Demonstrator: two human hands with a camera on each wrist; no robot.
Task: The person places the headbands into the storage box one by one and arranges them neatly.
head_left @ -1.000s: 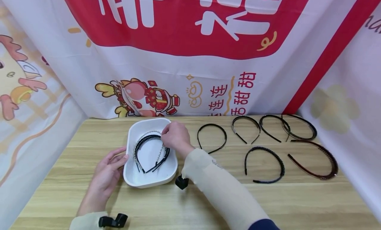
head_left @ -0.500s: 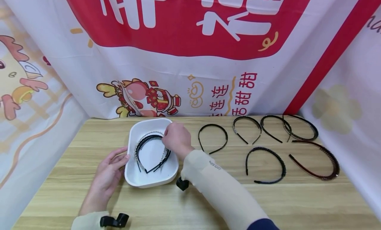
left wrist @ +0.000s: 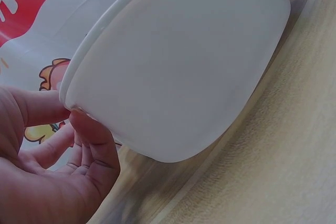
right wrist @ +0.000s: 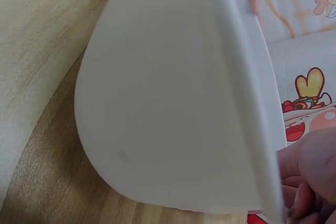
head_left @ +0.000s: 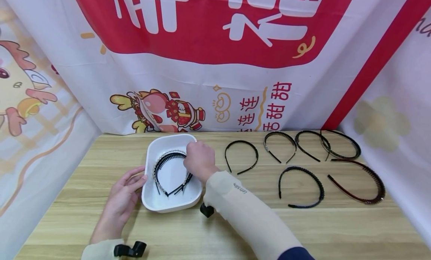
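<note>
In the head view a white bin [head_left: 170,205] holds several headbands, stacked: black toothed ones [head_left: 159,169] and a light beaded one [head_left: 164,155]. My left hand [head_left: 122,200] grips its left rim; in the left wrist view my left hand [left wrist: 63,161] has thumb and finger pinching that rim. My right hand [head_left: 201,161] reaches over the right rim with curled fingers, at the right side of the beaded headband, which it appears to pinch; the fingertips are hidden. The right wrist view shows my right hand [right wrist: 312,174] partly behind the bin's edge [right wrist: 252,103].
Right of the bin, on the wooden table [head_left: 235,230], lie several more headbands: a thin black one [head_left: 241,141], a dark one [head_left: 322,192] nearer the front, a brown one [head_left: 380,185] far right, and others along the back. A printed cloth [head_left: 229,75] hangs behind.
The beaded headband has swung down and in line with the black ones in the bin. My right hand has shifted slightly right; my left hand keeps its grip on the rim.
</note>
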